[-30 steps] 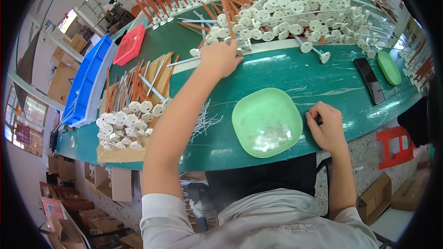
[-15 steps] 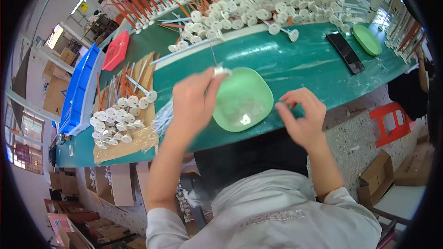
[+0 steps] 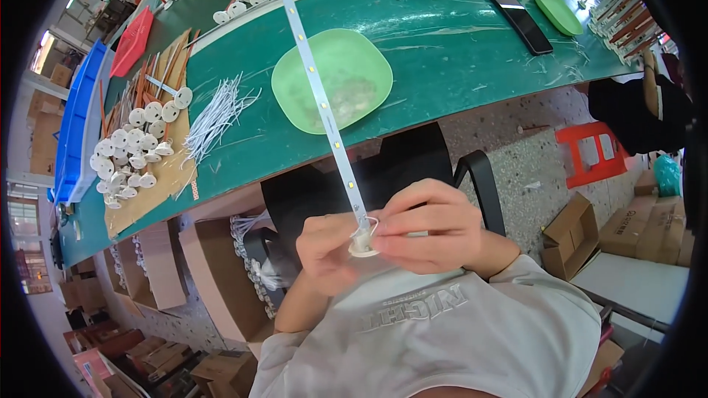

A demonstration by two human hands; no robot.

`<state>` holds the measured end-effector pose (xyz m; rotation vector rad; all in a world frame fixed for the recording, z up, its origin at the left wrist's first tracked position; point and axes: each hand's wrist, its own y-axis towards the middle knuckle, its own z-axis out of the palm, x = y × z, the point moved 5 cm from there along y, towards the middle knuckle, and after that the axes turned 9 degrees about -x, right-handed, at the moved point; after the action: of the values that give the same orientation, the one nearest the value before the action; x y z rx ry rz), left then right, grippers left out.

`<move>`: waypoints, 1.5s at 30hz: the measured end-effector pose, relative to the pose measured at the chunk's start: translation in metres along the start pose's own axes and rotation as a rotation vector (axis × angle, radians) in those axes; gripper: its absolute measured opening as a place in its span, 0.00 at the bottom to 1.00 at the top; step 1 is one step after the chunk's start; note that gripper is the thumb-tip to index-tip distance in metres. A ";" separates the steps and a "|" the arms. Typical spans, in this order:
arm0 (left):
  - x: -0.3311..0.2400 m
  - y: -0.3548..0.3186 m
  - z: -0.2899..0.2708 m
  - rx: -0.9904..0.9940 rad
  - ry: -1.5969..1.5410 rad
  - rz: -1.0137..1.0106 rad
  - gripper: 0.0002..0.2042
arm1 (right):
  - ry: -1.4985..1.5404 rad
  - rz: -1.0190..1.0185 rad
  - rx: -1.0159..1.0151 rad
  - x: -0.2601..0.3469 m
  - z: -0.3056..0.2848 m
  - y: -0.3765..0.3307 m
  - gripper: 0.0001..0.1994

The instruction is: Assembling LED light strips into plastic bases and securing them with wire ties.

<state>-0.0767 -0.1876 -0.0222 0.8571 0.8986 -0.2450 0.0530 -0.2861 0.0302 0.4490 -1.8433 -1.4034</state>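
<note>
At lower centre, the left hand (image 3: pixel 322 250) (apparently, given the blur) and right hand (image 3: pixel 435 230) have fingers clamped at a light strip (image 3: pixel 323 107)'s white base (image 3: pixel 363 245); the strip slants up across the green tray (image 3: pixel 361 51).

A red stool (image 3: pixel 599 170) and black chair (image 3: pixel 487 186) stand on speckled floor (image 3: pixel 525 166).

Head cam: left fisheye of worn pair, at wearer's head on near side of green table (image 3: pixel 442 51), facing down and forward across it; shirt (image 3: pixel 442 324), left hand (image 3: pixel 323 249), right hand (image 3: pixel 429 230) close, this side of table; table's far side more distant
</note>
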 end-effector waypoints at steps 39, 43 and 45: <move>0.031 0.108 -0.110 -0.395 -0.150 -0.120 0.15 | -0.458 0.246 0.670 -0.161 0.040 0.090 0.08; 0.035 0.104 -0.111 -0.306 -0.082 -0.131 0.15 | -0.614 0.398 0.920 -0.180 0.048 0.082 0.09; 0.038 0.100 -0.114 -0.307 -0.049 -0.125 0.15 | -0.512 0.417 0.948 -0.174 0.054 0.084 0.09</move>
<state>-0.0674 -0.0322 -0.0340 0.5098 0.9172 -0.2275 0.1395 -0.1058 0.0404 0.1215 -2.7734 -0.2962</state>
